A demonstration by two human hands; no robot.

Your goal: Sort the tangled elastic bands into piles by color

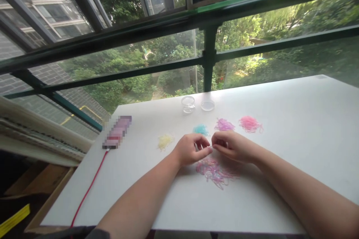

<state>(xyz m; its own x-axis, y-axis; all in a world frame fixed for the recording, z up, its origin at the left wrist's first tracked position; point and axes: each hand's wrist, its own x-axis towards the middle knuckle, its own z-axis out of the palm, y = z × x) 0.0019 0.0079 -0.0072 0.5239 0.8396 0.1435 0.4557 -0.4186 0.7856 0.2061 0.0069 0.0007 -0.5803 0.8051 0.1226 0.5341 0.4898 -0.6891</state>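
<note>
Over the white table, my left hand (193,148) and my right hand (230,145) almost meet at the fingertips. Both are closed in a pinch; a tiny pale bit shows between them, too small to name. Just below lies a mixed pile of thin pink, purple and bluish loops (214,171), partly under my hands. Behind my hands are a blue pile (201,130), a purple pile (224,124) and a pink pile (249,123). A pale yellow pile (165,141) sits to the left of my left hand.
A clear round container (188,105) and a clear round lid (208,105) stand near the table's (303,119) back edge. At the left lies a blurred-out phone-like object (117,132) with a red cable (91,186) running to the front edge. Windows rise behind.
</note>
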